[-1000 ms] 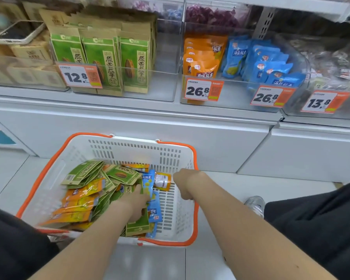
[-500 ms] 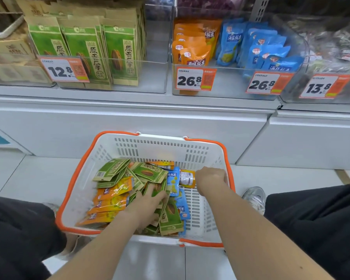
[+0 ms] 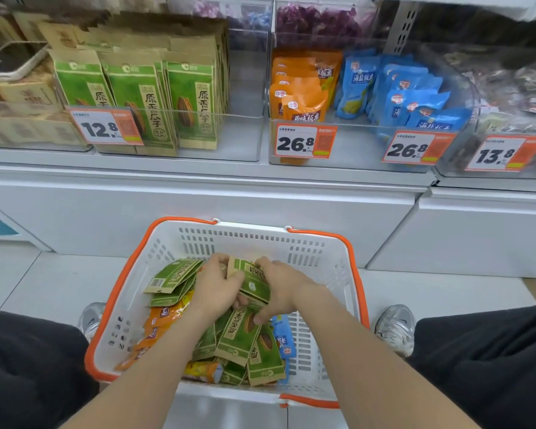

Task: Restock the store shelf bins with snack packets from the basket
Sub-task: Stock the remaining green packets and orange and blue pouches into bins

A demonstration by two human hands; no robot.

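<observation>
Progress: early, we judge; nothing from this grab shelved yet.
- Our left hand (image 3: 217, 287), right hand (image 3: 287, 289): both curled round green packet (image 3: 252, 278), held just above pile in basket (image 3: 251, 239).
- Left to shelve: more green ones, orange packets (image 3: 164, 314), blue packets (image 3: 283, 335).
- Green bin (image 3: 242, 134): part full, gap at right.
- In our way: clear bin fronts, price tag (image 3: 106, 126).

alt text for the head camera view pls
The left hand and right hand grip green snack packets in a white, orange-rimmed basket on the floor, among loose green, orange and blue ones. Above, clear shelf bins hold matching packets behind price tags.
</observation>
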